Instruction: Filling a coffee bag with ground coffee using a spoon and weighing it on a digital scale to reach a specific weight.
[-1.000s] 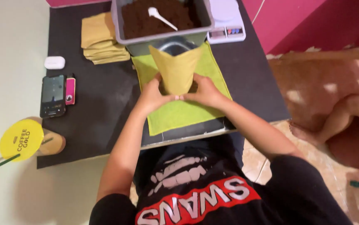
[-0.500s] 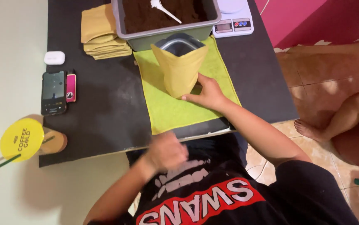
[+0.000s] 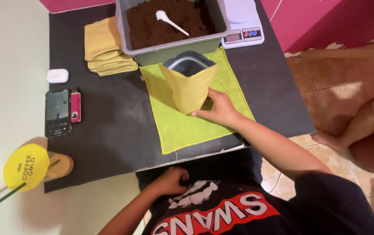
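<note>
An open yellow stand-up pouch point(image 3: 190, 87) with a silver lining stands upright on a green cloth point(image 3: 182, 128) on the black table. My right hand point(image 3: 218, 109) holds the pouch at its lower right side. My left hand point(image 3: 172, 180) is closed, down against my black shirt below the table's front edge, and holds nothing I can see. Behind the pouch a grey tub point(image 3: 169, 50) holds brown ground powder with a white plastic spoon point(image 3: 171, 22) lying in it.
A stack of flat yellow pouches point(image 3: 108, 50) lies left of the tub. A white kitchen scale point(image 3: 242, 26) stands at the back right. A phone point(image 3: 58, 113), a small pink device point(image 3: 75, 111) and a white earbud case point(image 3: 57, 75) lie at left. Another person's bare leg point(image 3: 360, 126) rests on the floor at right.
My left hand has let go of the pouch and dropped from the table to my lap. My right hand stays at the pouch's base.
</note>
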